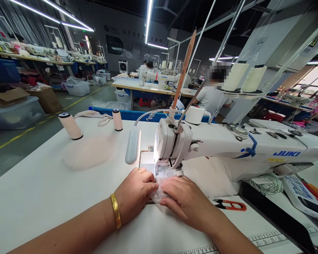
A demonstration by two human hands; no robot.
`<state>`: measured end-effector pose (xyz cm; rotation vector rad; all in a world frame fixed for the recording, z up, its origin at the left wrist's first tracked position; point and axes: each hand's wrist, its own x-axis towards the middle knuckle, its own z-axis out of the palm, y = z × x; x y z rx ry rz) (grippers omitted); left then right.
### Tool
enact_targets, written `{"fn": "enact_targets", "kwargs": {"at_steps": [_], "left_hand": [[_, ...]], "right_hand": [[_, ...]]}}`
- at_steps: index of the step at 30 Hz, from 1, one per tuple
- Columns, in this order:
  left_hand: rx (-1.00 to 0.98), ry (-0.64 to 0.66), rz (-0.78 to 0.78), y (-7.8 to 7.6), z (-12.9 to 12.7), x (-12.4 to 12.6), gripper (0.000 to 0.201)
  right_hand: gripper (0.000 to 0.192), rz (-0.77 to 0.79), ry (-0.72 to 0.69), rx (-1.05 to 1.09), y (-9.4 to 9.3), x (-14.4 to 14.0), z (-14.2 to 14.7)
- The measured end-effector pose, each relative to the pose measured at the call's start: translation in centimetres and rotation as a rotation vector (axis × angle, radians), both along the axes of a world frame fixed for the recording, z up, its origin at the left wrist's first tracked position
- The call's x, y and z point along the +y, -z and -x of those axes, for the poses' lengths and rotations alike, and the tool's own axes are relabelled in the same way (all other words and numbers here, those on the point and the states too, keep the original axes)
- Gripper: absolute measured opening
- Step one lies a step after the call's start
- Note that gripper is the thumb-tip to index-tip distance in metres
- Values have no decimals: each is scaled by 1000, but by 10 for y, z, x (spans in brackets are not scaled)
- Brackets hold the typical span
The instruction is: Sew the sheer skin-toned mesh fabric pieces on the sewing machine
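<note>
A piece of sheer pale fabric (pixel 157 196) lies under the needle end of a white sewing machine (pixel 172 141). My left hand (pixel 136 187), wearing a ring and a gold bangle, pinches the fabric's left side between thumb and curled fingers. On the other side, my right hand (pixel 184 199) grips the same fabric, fingers bent over it and thumb low. Both hands rest just in front of the presser foot, whose contact with the cloth is partly hidden. More pale fabric (pixel 209 174) spreads beneath the machine arm.
Orange thread snips (pixel 232 205) and a black phone-like slab (pixel 274 215) lie right. Two thread cones, one peach cone (pixel 71 126) and a smaller cone (pixel 117 120), stand back left near a sheer pale piece (pixel 88 151). A grey lamp (pixel 133 145) hangs beside the needle. A person (pixel 214 95) sits beyond.
</note>
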<state>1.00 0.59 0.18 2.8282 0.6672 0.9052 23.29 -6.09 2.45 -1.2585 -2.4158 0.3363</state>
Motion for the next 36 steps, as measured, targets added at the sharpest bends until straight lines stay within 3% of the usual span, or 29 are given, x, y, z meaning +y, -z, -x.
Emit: {"fn": "enact_targets", "kwargs": {"at_steps": [4, 8, 10, 12, 14, 19, 22, 25, 29, 36], "left_hand": [[26, -26, -32, -2, -2, 5, 29], [57, -48, -53, -1, -3, 9, 31], [57, -44, -45, 0, -3, 12, 32], [41, -28, 0, 2, -3, 16, 34], [25, -14, 76, 3, -2, 20, 36], [30, -8, 225, -2, -2, 28, 32], [39, -6, 219, -5, -2, 28, 30], [49, 8, 116, -6, 1, 24, 30], [48, 47, -14, -4, 6, 14, 28], [-15, 117, 11, 1, 9, 5, 29]], "right_hand": [[24, 15, 21, -5, -1, 1, 2], [45, 0, 50, -12, 3, 1, 6], [29, -35, 62, -21, 8, 4, 7], [11, -69, 78, -4, 14, 7, 9], [23, -81, 123, 56, 18, 11, 10], [31, -36, 248, 265, 13, 13, 12], [19, 16, 215, 288, 10, 8, 11], [27, -2, 122, 161, 11, 2, 9], [12, -48, 47, -3, 10, -2, 4], [8, -92, -5, -102, 4, -3, 4]]}}
